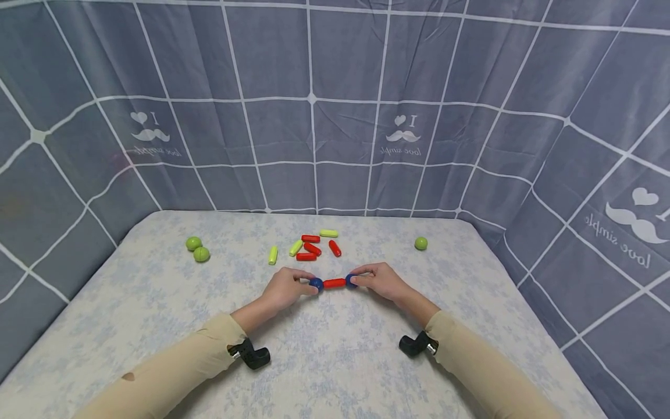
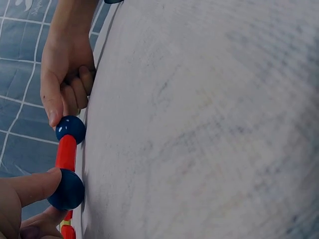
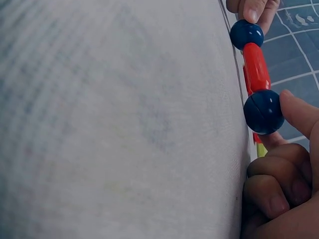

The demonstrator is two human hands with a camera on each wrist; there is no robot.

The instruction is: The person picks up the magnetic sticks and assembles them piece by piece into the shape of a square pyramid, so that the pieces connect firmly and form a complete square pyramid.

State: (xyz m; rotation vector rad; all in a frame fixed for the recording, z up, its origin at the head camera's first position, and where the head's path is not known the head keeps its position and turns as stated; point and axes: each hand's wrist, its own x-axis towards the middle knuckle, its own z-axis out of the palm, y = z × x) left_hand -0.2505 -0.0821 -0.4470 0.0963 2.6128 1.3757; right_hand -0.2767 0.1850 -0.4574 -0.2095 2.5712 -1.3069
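Observation:
A red rod (image 1: 334, 283) with a blue ball at each end lies crosswise between the two hands, over the middle of the table. My left hand (image 1: 282, 287) pinches the left blue ball (image 1: 316, 284) between thumb and forefinger. On the other end, my right hand (image 1: 381, 280) pinches the right blue ball (image 1: 351, 281) the same way. In the left wrist view the rod (image 2: 66, 153) meets both balls end to end. The right wrist view shows the near ball (image 3: 264, 112) held at thumb and fingertip, with the other fingers curled beneath.
Beyond the hands lie several loose red rods (image 1: 306, 256) and yellow-green rods (image 1: 273, 255). Two green balls (image 1: 201, 254) sit at the table's left, and one green ball (image 1: 421, 243) at the right. A patterned cloth covers the table (image 1: 335, 361); a grey-blue curtain (image 1: 345, 134) surrounds its back and sides.

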